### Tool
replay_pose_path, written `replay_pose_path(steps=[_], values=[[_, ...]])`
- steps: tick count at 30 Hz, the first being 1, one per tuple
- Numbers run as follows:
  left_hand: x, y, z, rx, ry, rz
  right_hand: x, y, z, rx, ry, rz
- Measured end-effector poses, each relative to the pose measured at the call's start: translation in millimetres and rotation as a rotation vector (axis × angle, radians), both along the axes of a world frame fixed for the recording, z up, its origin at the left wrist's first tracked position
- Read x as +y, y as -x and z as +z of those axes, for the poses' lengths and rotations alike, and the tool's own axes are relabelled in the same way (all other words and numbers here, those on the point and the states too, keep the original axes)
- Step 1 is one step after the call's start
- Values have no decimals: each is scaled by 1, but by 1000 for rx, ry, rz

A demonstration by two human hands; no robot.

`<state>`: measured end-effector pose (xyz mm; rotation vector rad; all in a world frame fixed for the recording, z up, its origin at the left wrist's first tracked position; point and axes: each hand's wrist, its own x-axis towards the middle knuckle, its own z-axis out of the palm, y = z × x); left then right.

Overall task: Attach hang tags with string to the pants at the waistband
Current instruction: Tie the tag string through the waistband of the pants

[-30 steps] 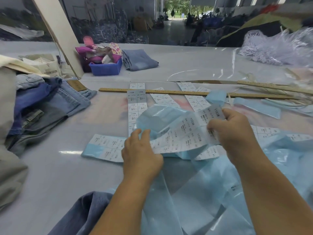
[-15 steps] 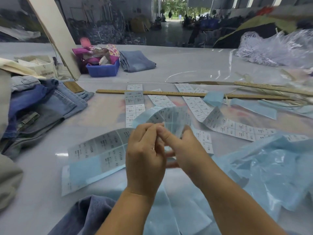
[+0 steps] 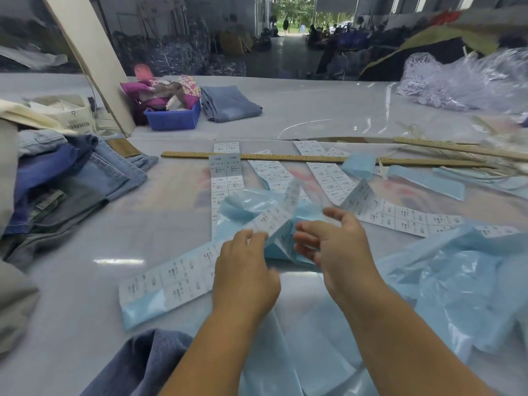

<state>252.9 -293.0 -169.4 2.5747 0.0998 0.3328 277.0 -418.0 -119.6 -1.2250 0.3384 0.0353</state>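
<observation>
L hand pinches the printed label strip w/ fingertips; R hand hovers beside it, fingers loosely spread, holding nothing. Probably separating one label: keep the pinch close to the fold, peel slowly along the blue backing. Pants lie at the near worktop edge; waistband not visible.

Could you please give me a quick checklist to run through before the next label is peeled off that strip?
1. Left hand pinches the label strip: ok.
2. Right hand holds the strip: not ok, fingers spread, apart from it.
3. Strip lies flat: not ok, it is lifted and folded.
4. Pants in reach: ok, denim lies at the near edge.
5. String at hand: cannot tell.
</observation>
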Motion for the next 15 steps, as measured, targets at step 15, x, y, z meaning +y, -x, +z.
replay_pose_path(steps=[15], values=[[-18,1,5,-310,128,-11,11,2,-23,176,256,405]])
